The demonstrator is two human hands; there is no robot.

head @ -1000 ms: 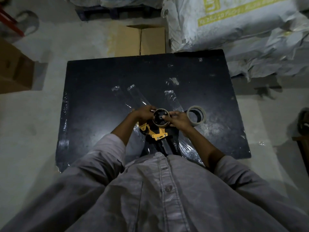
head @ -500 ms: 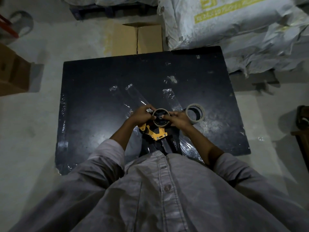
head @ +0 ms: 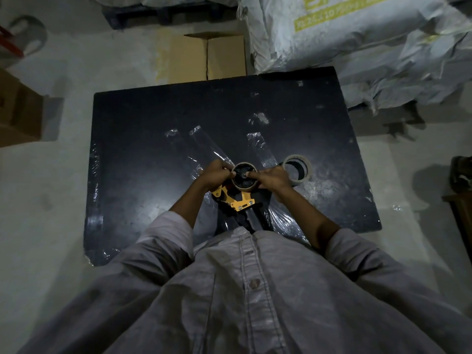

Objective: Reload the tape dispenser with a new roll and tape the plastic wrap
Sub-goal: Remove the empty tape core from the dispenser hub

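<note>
A yellow and black tape dispenser [head: 238,200] lies near the front edge of a black table [head: 143,139], its black handle pointing toward me. A tape roll [head: 242,186] sits on the dispenser's hub. My left hand [head: 217,172] grips the roll's left side, and my right hand [head: 272,176] grips its right side with a fingertip on the hub. A second tape roll [head: 297,168] lies flat on the table just right of my right hand. Clear plastic wrap [head: 204,144] is spread over the table beneath the dispenser.
Large white sacks [head: 357,42] are piled behind the table's far right corner. A flattened cardboard box [head: 204,58] lies on the floor beyond the far edge. Another brown box [head: 18,113] stands at the left. A dark object [head: 462,175] sits at the right edge.
Both hands stay on the tape roll at the dispenser's hub with only slight finger shifts. The camera has tilted slightly, so the table sits a little lower in view.
</note>
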